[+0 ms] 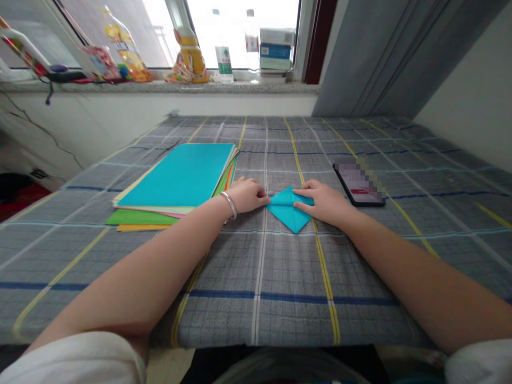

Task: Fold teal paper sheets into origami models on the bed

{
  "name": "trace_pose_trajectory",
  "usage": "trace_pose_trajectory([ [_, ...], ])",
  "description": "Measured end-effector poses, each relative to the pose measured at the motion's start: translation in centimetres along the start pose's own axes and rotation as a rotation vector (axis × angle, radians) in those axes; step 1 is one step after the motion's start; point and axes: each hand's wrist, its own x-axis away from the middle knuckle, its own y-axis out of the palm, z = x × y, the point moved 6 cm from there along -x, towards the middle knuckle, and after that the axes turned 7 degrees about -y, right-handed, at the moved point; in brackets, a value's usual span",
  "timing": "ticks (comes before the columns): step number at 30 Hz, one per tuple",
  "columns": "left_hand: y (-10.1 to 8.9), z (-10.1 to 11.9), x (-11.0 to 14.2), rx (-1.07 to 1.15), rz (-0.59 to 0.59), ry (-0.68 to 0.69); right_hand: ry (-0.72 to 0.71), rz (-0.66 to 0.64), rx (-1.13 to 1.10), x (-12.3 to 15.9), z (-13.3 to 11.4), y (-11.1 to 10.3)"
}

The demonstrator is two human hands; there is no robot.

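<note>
A small turquoise paper (294, 217), folded into a kite-like diamond with a crease across it, lies on the checked cloth in front of me. My left hand (248, 196) has thumb and fingers pinched together at the paper's left corner. A silver bangle circles that wrist. On the paper's right side rests my right hand (322, 198), its thumb and fingers stretched out and apart, pressing the sheet against the table. Part of the right corner is hidden beneath it.
Left of the folded piece lies a stack of coloured paper (180, 173), turquoise on top. A phone (360, 184) lies to the right. The table (296, 320) wears a grey checked cloth. Bottles and boxes (275, 53) line the windowsill behind; a grey curtain (372, 58) hangs right.
</note>
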Motion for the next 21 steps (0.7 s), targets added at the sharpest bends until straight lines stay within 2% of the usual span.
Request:
trace_pose_trajectory([
  [5, -0.1, -0.6, 0.0, -0.013, -0.12, -0.054, -0.003, 0.007, -0.003, 0.0, -0.1, 0.0],
  [10, -0.4, -1.1, 0.0, -0.122, -0.136, -0.028, -0.007, 0.013, -0.009, 0.0, 0.1, 0.1],
  [13, -0.2, -1.5, -0.1, -0.049, -0.153, -0.04, -0.012, 0.018, -0.013, 0.0, 0.2, 0.1],
  [15, -0.3, -1.2, -0.2, 0.07, -0.064, -0.066, -0.017, 0.02, -0.011, 0.0, 0.1, 0.1],
  [16, -0.6, -0.7, -0.2, 0.135, 0.03, -0.062, -0.02, 0.019, -0.007, 0.1, 0.1, 0.1],
  [17, -0.9, 0.1, 0.0, 0.183, 0.143, -0.026, -0.022, 0.017, -0.003, 0.1, 0.0, 0.1],
  [18, -0.9, 1.1, 0.3, 0.208, 0.199, 0.043, -0.022, 0.016, 0.001, 0.1, 0.0, 0.1],
  [20, 0.1, 3.7, 0.7, 0.195, 0.175, 0.209, -0.021, 0.012, 0.003, 0.1, 0.0, 0.1],
  [21, 0.7, 4.6, 0.9, 0.166, 0.146, 0.246, -0.021, 0.009, 0.002, 0.0, 0.0, 0.2],
])
